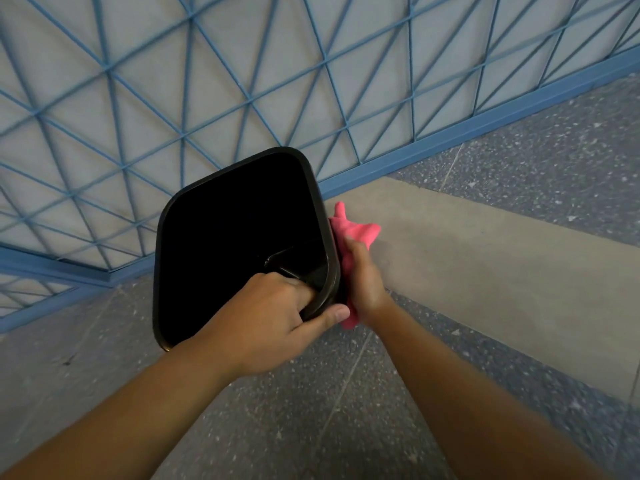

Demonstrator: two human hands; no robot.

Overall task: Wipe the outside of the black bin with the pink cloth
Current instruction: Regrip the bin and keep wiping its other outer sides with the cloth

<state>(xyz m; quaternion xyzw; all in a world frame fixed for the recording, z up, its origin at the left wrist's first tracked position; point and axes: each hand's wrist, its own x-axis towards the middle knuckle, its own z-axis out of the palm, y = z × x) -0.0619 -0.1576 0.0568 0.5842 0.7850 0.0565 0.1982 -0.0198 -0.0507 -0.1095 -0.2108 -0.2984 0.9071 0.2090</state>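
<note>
The black bin (239, 233) is seen from above, its open mouth facing me, in the middle of the view. My left hand (266, 323) grips its near right rim, fingers inside and thumb outside. My right hand (362, 278) presses the crumpled pink cloth (356, 230) flat against the bin's outer right wall. Part of the cloth sticks out above my fingers and a bit shows below my palm. The bin's outer walls are mostly hidden from this angle.
A blue metal lattice railing (346, 123) runs behind the bin from left to right, with a blue base bar (450, 140). The floor is speckled grey terrazzo (346, 410) with a plain grey concrete strip (485, 258) to the right.
</note>
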